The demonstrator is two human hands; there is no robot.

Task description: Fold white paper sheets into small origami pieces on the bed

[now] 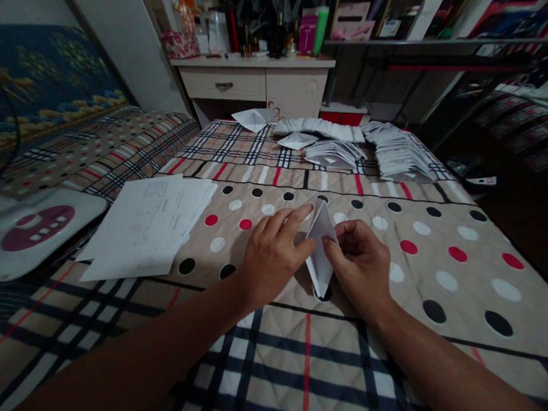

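Observation:
A folded white sheet of paper [321,269] stands upright on the bedspread in a narrow, pointed shape, in the middle of the head view. My right hand [364,267] pinches its right side, the thumb on the near face and the fingers curled behind. On the other side, my left hand [272,254] touches the paper's left edge with its thumb. Its fingers are stretched out, with the index finger reaching toward the paper's upper end. To the left lies a loose stack of printed sheets [137,224].
Bundles of folded papers [401,153] lie at the bed's far end, with a separate folded paper [254,118] at their left. A white plastic object with a purple oval [85,221] sits at far left. Beyond stands a white dresser [243,83] crowded with bottles and boxes.

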